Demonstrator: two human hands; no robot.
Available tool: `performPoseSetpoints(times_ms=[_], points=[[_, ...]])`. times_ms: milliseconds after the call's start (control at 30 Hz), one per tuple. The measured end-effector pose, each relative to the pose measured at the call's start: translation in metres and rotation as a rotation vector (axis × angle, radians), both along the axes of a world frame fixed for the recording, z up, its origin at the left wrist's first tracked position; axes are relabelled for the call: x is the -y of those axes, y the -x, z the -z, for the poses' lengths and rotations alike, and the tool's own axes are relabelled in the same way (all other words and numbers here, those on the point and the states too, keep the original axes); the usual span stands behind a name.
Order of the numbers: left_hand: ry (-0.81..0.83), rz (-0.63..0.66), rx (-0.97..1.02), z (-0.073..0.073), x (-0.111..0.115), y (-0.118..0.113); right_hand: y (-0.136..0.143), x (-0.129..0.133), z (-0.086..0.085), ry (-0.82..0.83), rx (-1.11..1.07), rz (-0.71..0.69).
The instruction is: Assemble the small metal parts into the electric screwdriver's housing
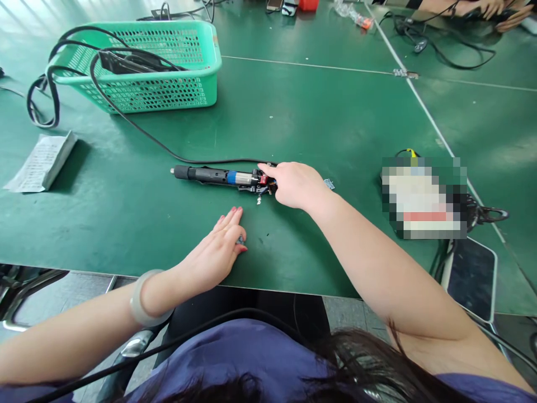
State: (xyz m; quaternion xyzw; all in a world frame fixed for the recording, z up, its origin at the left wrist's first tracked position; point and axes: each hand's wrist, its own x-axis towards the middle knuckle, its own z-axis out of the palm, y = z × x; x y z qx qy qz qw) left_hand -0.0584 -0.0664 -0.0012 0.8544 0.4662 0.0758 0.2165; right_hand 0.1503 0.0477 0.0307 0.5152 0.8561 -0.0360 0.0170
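Observation:
A black tool body (218, 176) with a blue band and a silver section lies across the green table, its inner parts and wires exposed at the right end. My right hand (296, 184) is closed over that end, fingers bent at the red part, hiding some of it. A small grey-blue piece lies just beyond its wrist. Nearer the table's front edge, my left hand (220, 246) rests with its fingers curled around a small metallic piece (240, 240). A black cable runs from the tool body towards the basket.
A green basket (146, 92) holding black cables and a device stands at the back left. A paper packet (44, 162) lies left. On the right are a pixelated object (423, 198) and a phone (472, 277). Another person's hands (495, 11) show at the top right.

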Motion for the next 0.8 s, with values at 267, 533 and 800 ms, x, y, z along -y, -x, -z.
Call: performPoseSetpoints(times_ms=[267, 533, 800], points=[[0.129, 0.171, 0.262, 0.007, -0.031, -0.065, -0.046, 0.002, 0.009, -0.041, 0.013, 0.13], [0.47, -0.076, 0.71, -0.005, -0.054, -0.067, -0.067, 0.013, 0.026, -0.114, -0.14, 0.136], [0.778, -0.302, 1.021, -0.003, -0.084, -0.045, -0.071, 0.015, 0.029, -0.102, -0.228, 0.126]])
